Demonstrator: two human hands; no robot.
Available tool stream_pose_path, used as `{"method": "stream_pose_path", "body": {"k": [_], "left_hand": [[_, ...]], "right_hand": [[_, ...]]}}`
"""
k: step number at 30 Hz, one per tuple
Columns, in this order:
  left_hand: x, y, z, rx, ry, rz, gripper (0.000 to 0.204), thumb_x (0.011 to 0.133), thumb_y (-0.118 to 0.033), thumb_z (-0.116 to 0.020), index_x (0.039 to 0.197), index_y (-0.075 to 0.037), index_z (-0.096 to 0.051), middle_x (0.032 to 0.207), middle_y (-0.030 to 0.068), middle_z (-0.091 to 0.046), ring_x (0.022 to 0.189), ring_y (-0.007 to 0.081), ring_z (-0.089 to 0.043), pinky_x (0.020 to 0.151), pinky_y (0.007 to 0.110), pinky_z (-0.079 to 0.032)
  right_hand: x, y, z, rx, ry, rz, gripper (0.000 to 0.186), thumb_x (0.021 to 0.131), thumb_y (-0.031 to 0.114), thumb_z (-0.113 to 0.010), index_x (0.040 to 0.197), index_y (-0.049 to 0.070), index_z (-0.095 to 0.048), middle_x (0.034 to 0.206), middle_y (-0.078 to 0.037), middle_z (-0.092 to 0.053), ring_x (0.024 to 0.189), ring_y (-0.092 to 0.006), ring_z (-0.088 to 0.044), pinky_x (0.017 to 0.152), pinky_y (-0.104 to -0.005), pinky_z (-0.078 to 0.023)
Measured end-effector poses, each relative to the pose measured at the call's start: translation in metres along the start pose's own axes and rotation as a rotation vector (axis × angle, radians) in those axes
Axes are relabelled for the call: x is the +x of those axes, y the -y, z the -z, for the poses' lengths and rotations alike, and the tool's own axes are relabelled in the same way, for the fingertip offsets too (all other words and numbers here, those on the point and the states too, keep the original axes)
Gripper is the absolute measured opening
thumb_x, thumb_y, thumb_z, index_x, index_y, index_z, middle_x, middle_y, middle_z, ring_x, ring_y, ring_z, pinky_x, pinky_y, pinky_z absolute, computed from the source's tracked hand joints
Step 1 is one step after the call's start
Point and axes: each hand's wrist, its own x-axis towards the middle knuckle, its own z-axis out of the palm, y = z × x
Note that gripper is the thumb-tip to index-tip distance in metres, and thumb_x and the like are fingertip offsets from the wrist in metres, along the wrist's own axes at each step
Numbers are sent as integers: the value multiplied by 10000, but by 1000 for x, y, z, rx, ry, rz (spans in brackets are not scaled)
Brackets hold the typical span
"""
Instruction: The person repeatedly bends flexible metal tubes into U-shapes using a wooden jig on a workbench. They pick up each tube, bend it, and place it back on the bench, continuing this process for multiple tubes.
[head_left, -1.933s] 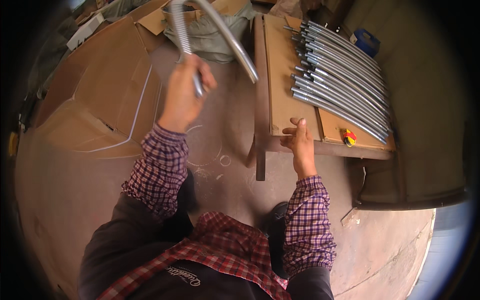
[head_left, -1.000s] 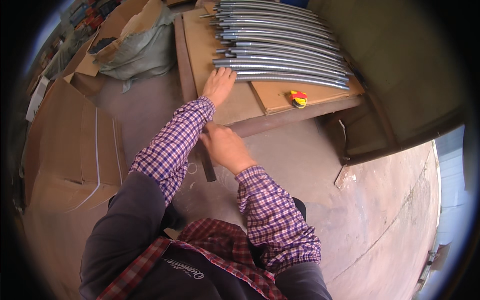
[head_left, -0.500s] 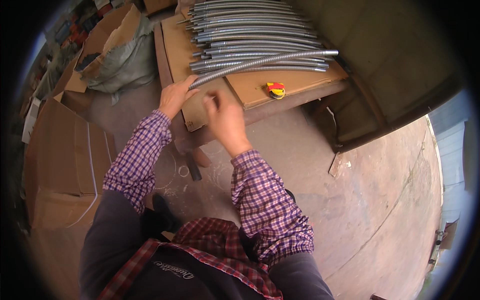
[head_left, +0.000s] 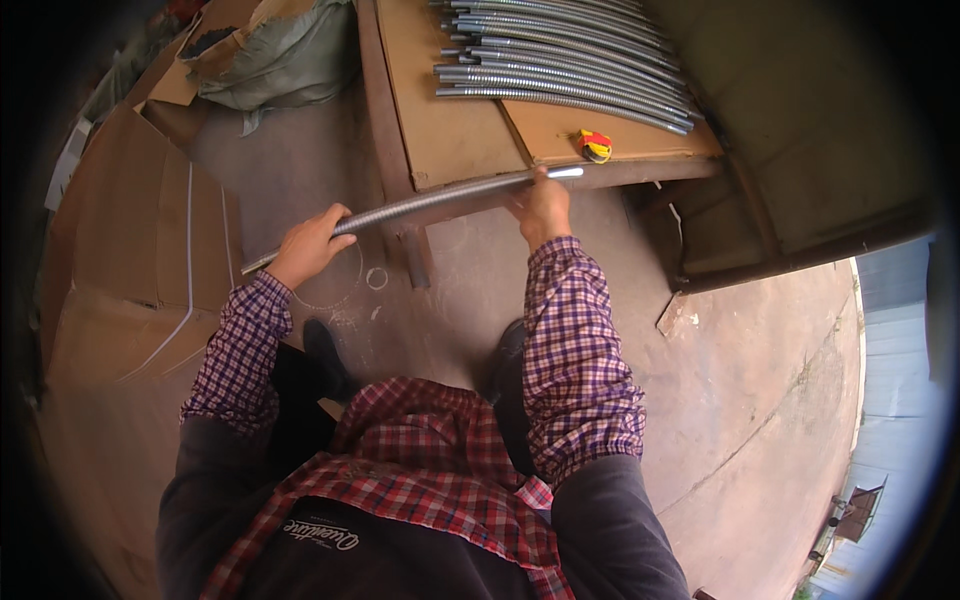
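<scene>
A ribbed metal flexible hose [head_left: 430, 199] stretches between my two hands, held in front of the cardboard-covered table. Near its left end, my left hand [head_left: 309, 246] is closed around it, with a short end sticking out past the hand. Close to the smooth bright right end, my right hand [head_left: 544, 208] grips it just by the table's front edge. On the table lies a stack of similar metal hoses [head_left: 570, 65], side by side. A yellow and red tape measure [head_left: 595, 146] rests on the cardboard in front of them.
Cardboard [head_left: 450, 135] covers the table top. A large cardboard box [head_left: 130, 220] stands on the floor at left, with an open carton and a grey-green sack [head_left: 290, 65] behind it. A dark metal-framed panel [head_left: 800, 130] stands to the right of the table.
The hose has come off the table toward me and to the left. My right hand, free before, has taken hold near its right end; my left hand has moved left and nearer.
</scene>
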Motion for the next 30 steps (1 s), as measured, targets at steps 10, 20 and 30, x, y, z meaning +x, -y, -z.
{"method": "stream_pose_path", "body": {"k": [10, 20, 30], "left_hand": [[24, -17, -22, 29, 138, 25, 317, 1015, -386, -557, 1104, -85, -599, 1033, 141, -693, 992, 367, -655, 833, 480, -499], [28, -20, -24, -135, 234, 38, 318, 1015, -334, -553, 1186, -71, -606, 1075, 179, -692, 1004, 383, -652, 845, 470, -499], [26, -13, -40, -77, 90, 16, 315, 943, -357, -615, 1079, -74, -642, 957, 157, -705, 900, 363, -673, 789, 481, -508]], "right_hand": [[16, -65, -8, -198, -173, 30, 295, 1038, 218, -534, 1127, -59, -586, 929, -172, -682, 710, -290, -693, 595, -426, -607], [27, -59, -8, -296, -210, 39, 264, 1036, 204, -536, 1100, -46, -594, 883, -154, -676, 686, -280, -696, 578, -424, -622], [25, -57, -4, -268, -129, 10, 288, 1037, 224, -546, 1170, -32, -558, 927, -146, -671, 653, -259, -677, 570, -404, -598]]}}
